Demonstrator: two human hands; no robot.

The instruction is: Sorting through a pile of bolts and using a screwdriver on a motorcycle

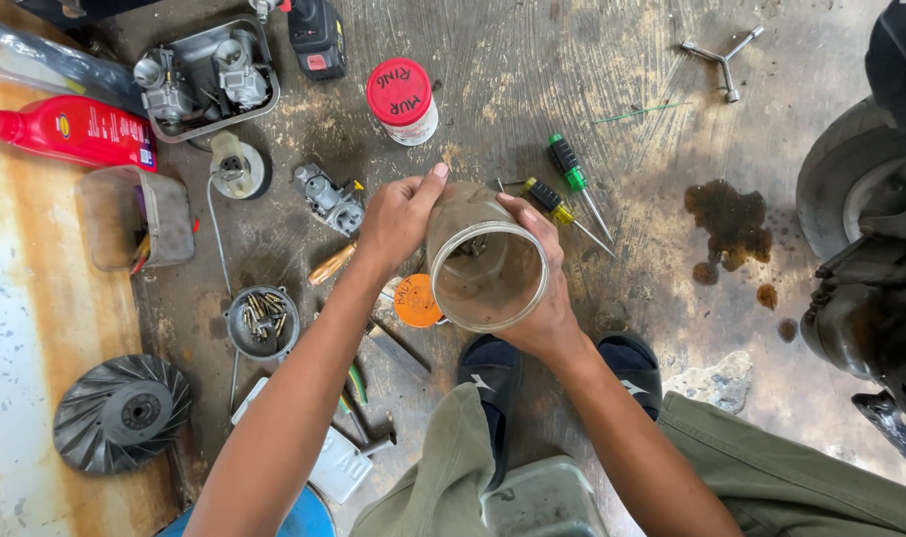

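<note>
We grasp the grimy clear jar (488, 264) with both hands above the stained floor (632, 149), left hand (398, 214) wrapped round its base end, right hand (542, 288) cupping its side. Its long axis tilts up toward us, open mouth facing the camera, small metal parts visible inside. A firm two-sided grip seems best to steady it.
</note>
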